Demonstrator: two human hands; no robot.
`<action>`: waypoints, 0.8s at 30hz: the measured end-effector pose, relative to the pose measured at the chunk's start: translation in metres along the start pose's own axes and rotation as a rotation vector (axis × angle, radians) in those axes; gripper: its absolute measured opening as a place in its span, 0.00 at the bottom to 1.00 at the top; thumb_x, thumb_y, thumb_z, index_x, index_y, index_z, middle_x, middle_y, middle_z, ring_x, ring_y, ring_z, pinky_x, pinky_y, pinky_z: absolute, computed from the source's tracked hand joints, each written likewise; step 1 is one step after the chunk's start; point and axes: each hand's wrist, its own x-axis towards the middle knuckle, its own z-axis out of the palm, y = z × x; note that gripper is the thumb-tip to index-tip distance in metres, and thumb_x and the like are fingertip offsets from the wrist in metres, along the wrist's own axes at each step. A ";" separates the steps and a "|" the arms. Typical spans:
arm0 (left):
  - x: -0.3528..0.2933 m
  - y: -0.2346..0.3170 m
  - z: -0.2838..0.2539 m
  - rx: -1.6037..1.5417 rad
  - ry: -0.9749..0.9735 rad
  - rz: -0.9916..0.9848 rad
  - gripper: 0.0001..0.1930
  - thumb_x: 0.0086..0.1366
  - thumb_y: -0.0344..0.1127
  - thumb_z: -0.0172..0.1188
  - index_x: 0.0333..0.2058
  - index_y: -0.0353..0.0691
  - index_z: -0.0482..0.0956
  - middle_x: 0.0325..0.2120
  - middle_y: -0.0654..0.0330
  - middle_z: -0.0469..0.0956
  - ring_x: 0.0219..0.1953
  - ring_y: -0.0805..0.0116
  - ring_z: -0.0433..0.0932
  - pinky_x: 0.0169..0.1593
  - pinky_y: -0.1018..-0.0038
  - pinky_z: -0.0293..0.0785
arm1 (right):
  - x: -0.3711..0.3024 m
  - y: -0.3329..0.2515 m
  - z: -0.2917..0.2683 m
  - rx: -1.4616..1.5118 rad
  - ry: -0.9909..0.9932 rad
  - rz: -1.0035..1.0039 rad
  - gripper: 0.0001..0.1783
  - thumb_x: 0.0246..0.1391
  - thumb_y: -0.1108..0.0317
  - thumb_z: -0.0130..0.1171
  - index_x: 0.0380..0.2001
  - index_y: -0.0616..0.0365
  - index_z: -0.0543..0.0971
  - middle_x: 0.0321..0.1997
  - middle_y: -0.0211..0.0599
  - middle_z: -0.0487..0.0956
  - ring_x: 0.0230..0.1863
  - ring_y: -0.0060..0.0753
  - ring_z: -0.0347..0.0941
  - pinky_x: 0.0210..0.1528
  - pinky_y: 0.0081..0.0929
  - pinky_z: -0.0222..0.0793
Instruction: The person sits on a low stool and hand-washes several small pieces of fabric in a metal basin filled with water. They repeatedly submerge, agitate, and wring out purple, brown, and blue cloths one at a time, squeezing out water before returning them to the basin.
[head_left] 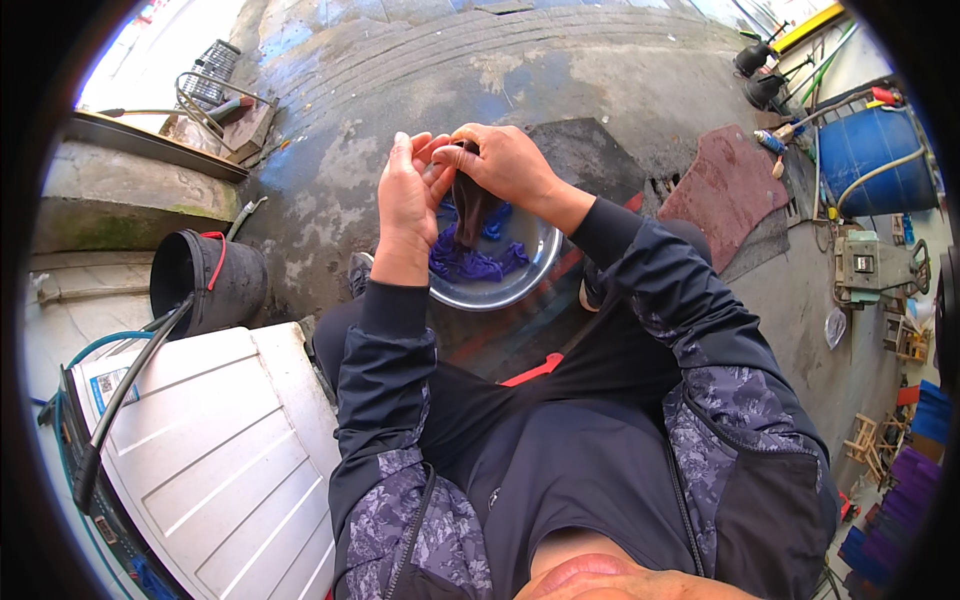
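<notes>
Directly above a round metal basin [497, 300], seen from my head camera, I work a dark brown cloth [472, 208] between my two hands. The thumb and fingers of my right hand [508, 168] are closed on the cloth's upper end. My left hand [404, 205] comes in from the left, palm toward the cloth, its fingers half curled with their tips at that same end; whether they grip it, I cannot tell. The cloth hangs below my hands, its lower end in front of a bunched purple cloth [478, 264] that lies in the basin; I cannot tell if the two touch.

The basin sits on the floor [590, 85] between my shoes, beyond my dark trousers. To my left stands a black bucket [212, 285] with a red handle [216, 262], and nearer on that side lies a white ribbed panel [225, 450], crossed at its far left corner by a dark hose [125, 395]. To the right, a reddish mat [725, 195] lies on the floor, with a blue barrel [870, 158] farther right and two black sprayers [766, 90] on the far side.
</notes>
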 end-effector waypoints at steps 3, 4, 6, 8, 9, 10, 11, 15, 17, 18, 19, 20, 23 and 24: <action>0.005 -0.011 -0.005 0.083 0.082 0.010 0.25 0.83 0.55 0.50 0.58 0.37 0.74 0.46 0.57 0.84 0.39 0.74 0.84 0.40 0.78 0.84 | -0.003 0.000 0.004 -0.088 -0.023 -0.014 0.21 0.66 0.45 0.65 0.42 0.53 0.89 0.36 0.45 0.88 0.39 0.56 0.85 0.40 0.47 0.80; 0.010 -0.017 -0.008 0.055 0.105 -0.034 0.24 0.81 0.55 0.52 0.58 0.39 0.74 0.45 0.60 0.83 0.37 0.76 0.82 0.38 0.79 0.82 | -0.004 -0.001 0.006 -0.144 -0.041 -0.034 0.18 0.69 0.49 0.64 0.40 0.53 0.88 0.37 0.43 0.87 0.38 0.55 0.84 0.37 0.44 0.78; 0.021 -0.031 -0.016 0.072 0.161 -0.127 0.20 0.80 0.56 0.54 0.51 0.45 0.78 0.38 0.66 0.80 0.33 0.79 0.79 0.34 0.80 0.78 | -0.005 -0.003 0.009 -0.174 -0.020 -0.064 0.18 0.69 0.49 0.64 0.39 0.53 0.88 0.37 0.43 0.87 0.37 0.55 0.84 0.36 0.44 0.78; 0.036 -0.045 -0.023 -0.027 0.144 -0.257 0.19 0.79 0.58 0.52 0.39 0.50 0.77 0.28 0.70 0.77 0.27 0.81 0.76 0.31 0.78 0.76 | -0.007 -0.007 0.012 -0.189 -0.018 -0.089 0.17 0.68 0.51 0.65 0.38 0.54 0.88 0.35 0.42 0.87 0.37 0.53 0.84 0.38 0.45 0.77; 0.042 -0.051 -0.027 -0.096 0.016 -0.296 0.20 0.80 0.59 0.50 0.38 0.50 0.77 0.27 0.69 0.77 0.26 0.81 0.75 0.30 0.78 0.76 | -0.010 -0.009 0.014 -0.181 0.031 -0.171 0.17 0.67 0.51 0.65 0.37 0.53 0.87 0.35 0.41 0.87 0.37 0.51 0.84 0.39 0.45 0.76; 0.047 -0.056 -0.030 -0.155 -0.107 -0.333 0.21 0.80 0.59 0.48 0.36 0.50 0.76 0.26 0.69 0.77 0.25 0.81 0.75 0.29 0.78 0.75 | -0.013 -0.013 0.017 -0.180 0.041 -0.238 0.16 0.67 0.50 0.65 0.36 0.52 0.87 0.34 0.40 0.87 0.38 0.50 0.84 0.40 0.45 0.75; 0.049 -0.061 -0.033 -0.216 -0.153 -0.403 0.22 0.80 0.59 0.47 0.37 0.49 0.76 0.27 0.67 0.78 0.27 0.78 0.75 0.31 0.75 0.76 | -0.016 -0.016 0.018 -0.174 0.099 -0.278 0.16 0.66 0.50 0.65 0.35 0.51 0.86 0.34 0.39 0.87 0.38 0.48 0.84 0.42 0.45 0.74; 0.042 -0.068 -0.033 -0.309 -0.205 -0.443 0.26 0.81 0.59 0.41 0.43 0.44 0.80 0.39 0.55 0.84 0.40 0.60 0.83 0.41 0.58 0.83 | -0.027 -0.025 0.024 -0.139 0.008 -0.504 0.15 0.63 0.54 0.69 0.30 0.51 0.81 0.31 0.35 0.84 0.38 0.44 0.82 0.43 0.43 0.71; 0.032 -0.066 -0.027 -0.328 -0.195 -0.404 0.24 0.81 0.56 0.47 0.56 0.42 0.80 0.53 0.52 0.83 0.56 0.52 0.82 0.61 0.44 0.79 | -0.022 -0.023 0.022 -0.162 0.052 -0.413 0.14 0.63 0.54 0.68 0.29 0.50 0.82 0.30 0.37 0.84 0.37 0.45 0.83 0.42 0.43 0.72; 0.026 -0.065 -0.022 -0.307 -0.175 -0.400 0.26 0.81 0.57 0.46 0.56 0.42 0.80 0.54 0.52 0.83 0.58 0.51 0.81 0.62 0.44 0.78 | -0.016 -0.021 0.019 -0.198 0.063 -0.366 0.14 0.63 0.54 0.68 0.29 0.50 0.82 0.29 0.38 0.84 0.36 0.46 0.83 0.41 0.43 0.72; 0.021 -0.064 -0.017 -0.277 -0.122 -0.402 0.27 0.82 0.59 0.45 0.57 0.43 0.79 0.55 0.52 0.83 0.59 0.50 0.81 0.62 0.44 0.78 | -0.010 -0.019 0.018 -0.251 0.031 -0.292 0.14 0.63 0.54 0.68 0.28 0.50 0.82 0.28 0.39 0.84 0.35 0.46 0.83 0.41 0.43 0.73; 0.017 -0.063 -0.012 -0.272 -0.047 -0.379 0.26 0.81 0.57 0.46 0.52 0.41 0.81 0.49 0.53 0.84 0.53 0.52 0.83 0.55 0.51 0.83 | -0.007 -0.018 0.015 -0.280 0.080 -0.173 0.15 0.63 0.53 0.67 0.28 0.51 0.83 0.26 0.40 0.84 0.32 0.50 0.83 0.39 0.44 0.74; 0.013 -0.052 -0.006 -0.117 0.043 -0.317 0.26 0.81 0.57 0.46 0.55 0.40 0.80 0.50 0.53 0.84 0.52 0.52 0.84 0.56 0.50 0.82 | -0.005 -0.022 0.014 -0.148 0.259 -0.074 0.16 0.64 0.55 0.67 0.28 0.53 0.82 0.24 0.45 0.83 0.29 0.56 0.82 0.33 0.51 0.75; 0.013 -0.049 -0.006 -0.192 0.006 -0.290 0.27 0.82 0.59 0.46 0.55 0.40 0.79 0.50 0.53 0.84 0.52 0.52 0.84 0.57 0.53 0.82 | -0.008 -0.024 0.016 -0.094 0.154 -0.160 0.15 0.64 0.56 0.66 0.28 0.54 0.82 0.24 0.46 0.82 0.28 0.56 0.82 0.32 0.51 0.75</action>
